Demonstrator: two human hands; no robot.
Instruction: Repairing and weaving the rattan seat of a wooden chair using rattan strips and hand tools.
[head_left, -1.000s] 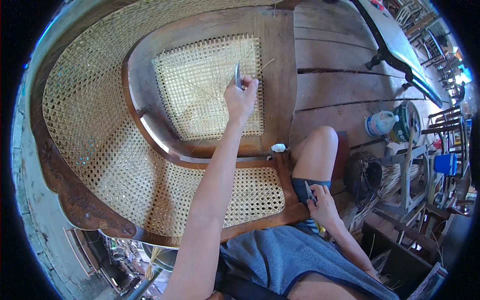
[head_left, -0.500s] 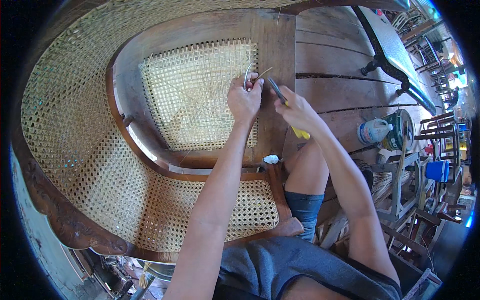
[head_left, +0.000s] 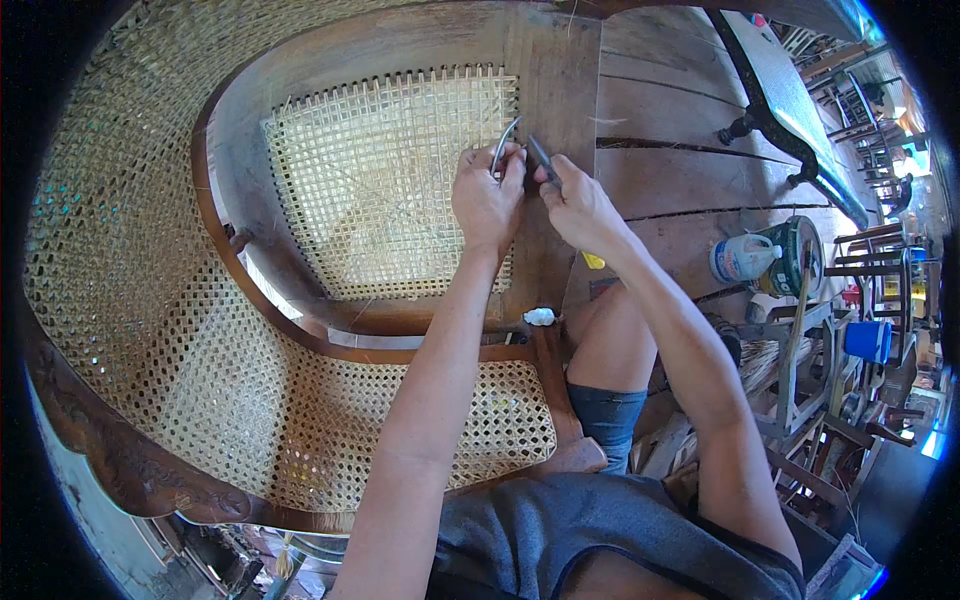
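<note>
My left hand [head_left: 487, 200] is closed over the right edge of the chair's woven cane seat [head_left: 390, 190]. Its fingers pinch a thin curved metal awl [head_left: 506, 140] whose tip points up and to the right. Just right of it, my right hand [head_left: 585, 208] grips pliers [head_left: 542, 158] with a dark metal head and yellow handles. The head of the pliers is near my left fingertips; I cannot tell whether it touches anything. Most of the handles are hidden in my palm. A row of pegs or cane ends lines the seat's far edge.
The chair's curved cane back [head_left: 150, 260] wraps around the left. A small white lump [head_left: 540, 317] sits on the seat frame's near corner. To the right are a white jug [head_left: 745, 258], a dark green bucket [head_left: 800, 250], a blue container [head_left: 868, 342] and wooden furniture parts.
My right hand has moved slightly left, bringing the pliers closer to my left fingers. The curved awl has tilted to the right. The light strand between the hands no longer shows.
</note>
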